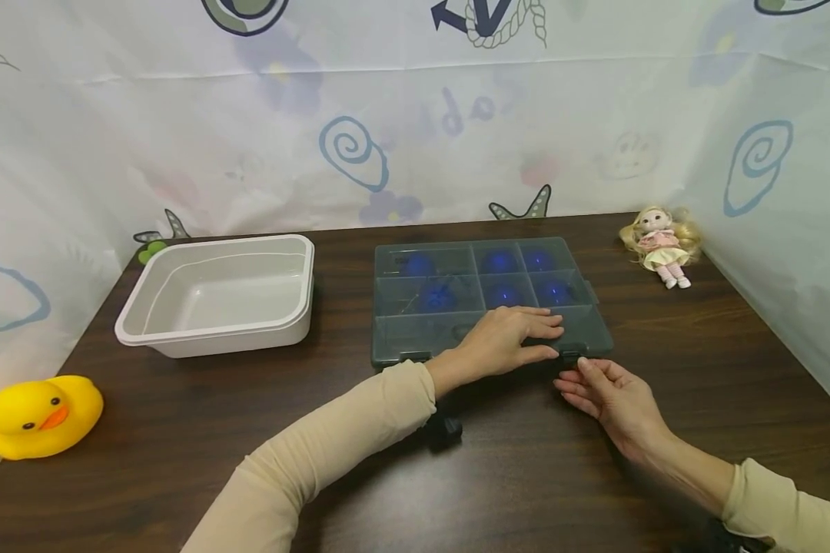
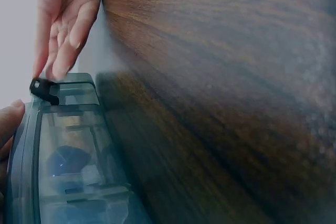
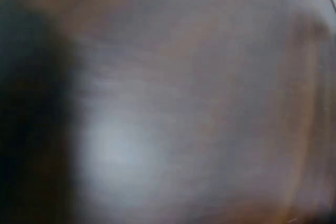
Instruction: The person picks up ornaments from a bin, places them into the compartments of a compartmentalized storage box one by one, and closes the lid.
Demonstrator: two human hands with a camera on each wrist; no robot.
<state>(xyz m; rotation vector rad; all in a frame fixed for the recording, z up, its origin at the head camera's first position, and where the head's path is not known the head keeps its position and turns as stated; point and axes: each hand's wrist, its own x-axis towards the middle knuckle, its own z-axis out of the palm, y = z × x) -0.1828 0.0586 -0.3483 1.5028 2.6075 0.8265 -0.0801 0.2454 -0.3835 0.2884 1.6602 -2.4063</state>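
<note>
A dark translucent compartment box (image 1: 415, 332) lies on the table with its lid down, and rounded blue things (image 1: 501, 262) show through several of its compartments. My left hand (image 1: 501, 339) rests on the lid near the front edge, fingers stretched to the right. At the front right corner, my right hand (image 1: 619, 403) touches a black latch (image 2: 44, 91) with its fingertips. That latch sticks out from the box in the left wrist view. Another front latch (image 1: 415, 356) is partly covered by my left forearm. The right wrist view is too blurred to make out the hand.
Left of the box stands a white plastic basin (image 1: 214, 338). A yellow rubber duck (image 1: 44, 418) sits at the left table edge, with a small green thing (image 1: 152, 251) behind the basin. A blonde doll (image 1: 660, 244) lies at the back right. Printed cloth (image 1: 443, 138) hangs behind the table (image 1: 512, 476).
</note>
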